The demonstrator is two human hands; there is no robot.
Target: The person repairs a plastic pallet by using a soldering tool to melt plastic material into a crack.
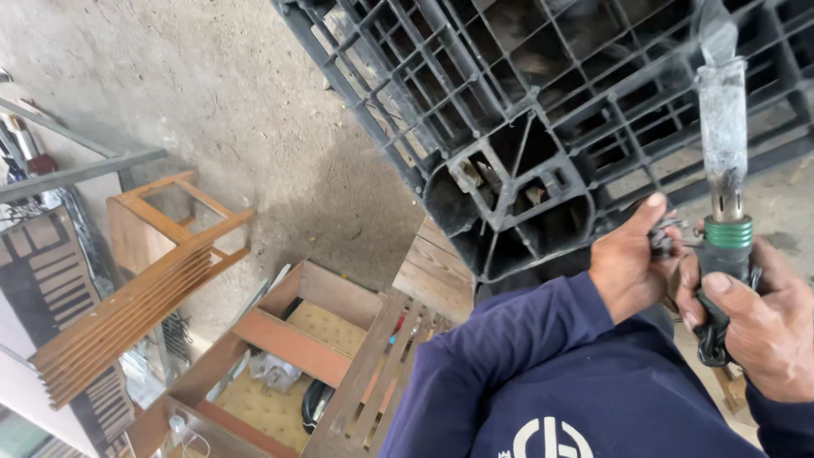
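My right hand (767, 326) grips the black handle of a soldering-iron-like heat tool (723, 153) with a green collar and a long grey metal barrel pointing up. Its blade tip reaches the underside of a black plastic grid pallet (509, 93). My left hand (632, 263) pinches a small dark metal piece (663, 241) beside the tool's collar. Dark blue sleeves cover both my arms. The pallet's near corner block (509, 208) hangs just left of my left hand.
A wooden slatted chair frame (144, 288) lies at the left on the concrete floor (229, 110). A wooden box-like cabinet (297, 356) lies on its side below centre, with small items inside. Metal bars (76, 170) stand at far left.
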